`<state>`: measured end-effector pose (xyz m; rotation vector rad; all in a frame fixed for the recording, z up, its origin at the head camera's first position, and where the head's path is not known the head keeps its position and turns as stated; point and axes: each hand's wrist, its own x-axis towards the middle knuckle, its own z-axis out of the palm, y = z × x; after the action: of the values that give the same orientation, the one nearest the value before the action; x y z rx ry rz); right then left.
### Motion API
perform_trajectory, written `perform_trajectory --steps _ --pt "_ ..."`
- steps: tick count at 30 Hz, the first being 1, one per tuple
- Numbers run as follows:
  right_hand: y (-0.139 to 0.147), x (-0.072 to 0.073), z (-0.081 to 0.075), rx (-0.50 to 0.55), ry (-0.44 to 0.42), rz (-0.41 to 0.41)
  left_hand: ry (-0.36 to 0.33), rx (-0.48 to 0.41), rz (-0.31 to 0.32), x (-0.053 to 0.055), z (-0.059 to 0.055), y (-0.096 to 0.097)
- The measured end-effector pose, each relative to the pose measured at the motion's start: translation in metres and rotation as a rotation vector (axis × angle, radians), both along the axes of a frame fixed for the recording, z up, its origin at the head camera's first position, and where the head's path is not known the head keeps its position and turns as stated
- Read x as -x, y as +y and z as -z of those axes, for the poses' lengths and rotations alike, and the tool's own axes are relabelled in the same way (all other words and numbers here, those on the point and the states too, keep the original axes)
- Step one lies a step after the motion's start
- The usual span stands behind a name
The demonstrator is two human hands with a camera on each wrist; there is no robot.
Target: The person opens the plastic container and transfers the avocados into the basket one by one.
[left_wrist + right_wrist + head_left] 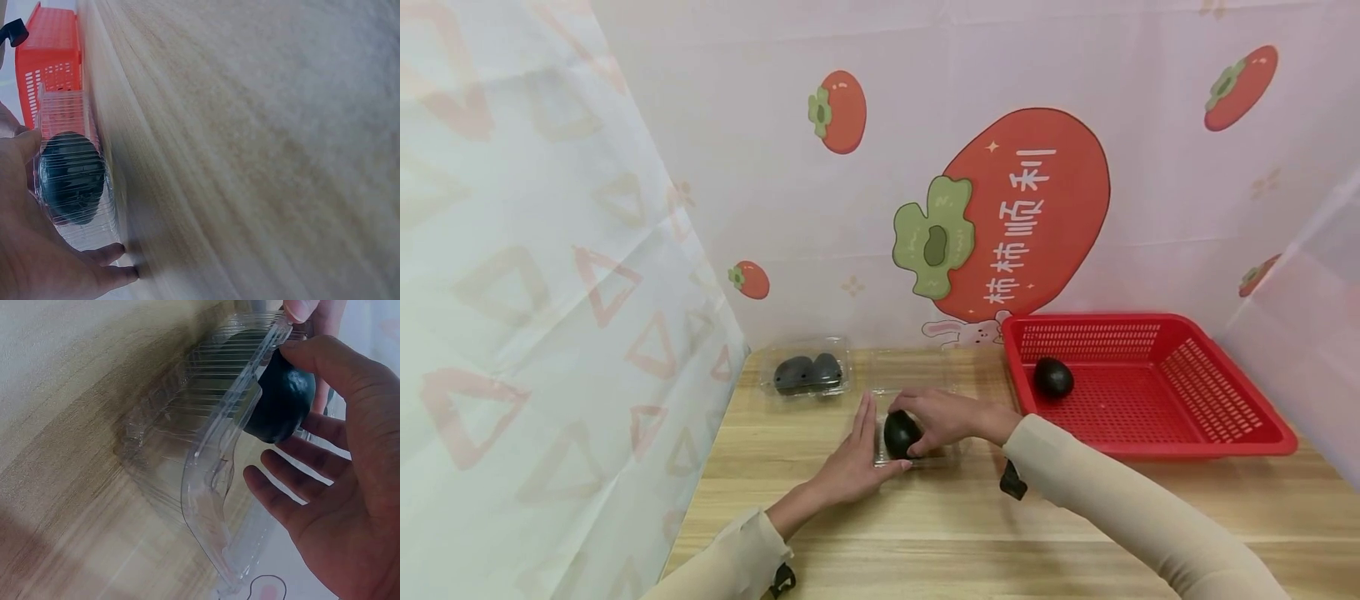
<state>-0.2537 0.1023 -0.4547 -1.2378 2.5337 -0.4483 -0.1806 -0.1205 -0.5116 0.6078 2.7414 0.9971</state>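
Note:
A dark avocado (900,435) sits in the left part of a clear plastic clamshell box (206,450), whose lid (912,372) lies folded back behind it. My right hand (942,417) grips this avocado from above, thumb at the near side and index finger at the far side; its other fingers are spread in the right wrist view. My left hand (855,467) rests against the box, straight fingers along the left side and thumb at the near rim. The left wrist view shows the avocado (72,178) through the ribbed clear wall.
A second clear clamshell (805,367), closed, holds dark avocados at the back left. On the right stands a red plastic basket (1157,417) with one avocado (1053,377) in its left end. Printed cloth walls (880,208) border the wooden table (880,542) at the back and sides.

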Motion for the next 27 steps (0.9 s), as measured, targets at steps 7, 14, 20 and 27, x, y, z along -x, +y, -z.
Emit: perform_trajectory --steps 7,14,20,27 --pt "-0.0007 -0.0008 0.0001 -0.004 0.007 -0.007 -0.005 0.013 0.000 -0.0016 -0.0001 -0.0002" --pt "0.0032 0.0002 -0.0052 -0.056 -0.047 0.032 0.002 0.017 0.003 -0.0006 -0.0019 0.0001" --pt "0.0076 0.0018 -0.0068 -0.083 -0.072 0.047 0.016 0.019 -0.001 0.0005 -0.0022 0.0003" --pt "0.0083 0.0062 -0.0048 -0.096 -0.099 0.042 0.020 0.017 0.003 0.0006 0.0004 -0.0004"
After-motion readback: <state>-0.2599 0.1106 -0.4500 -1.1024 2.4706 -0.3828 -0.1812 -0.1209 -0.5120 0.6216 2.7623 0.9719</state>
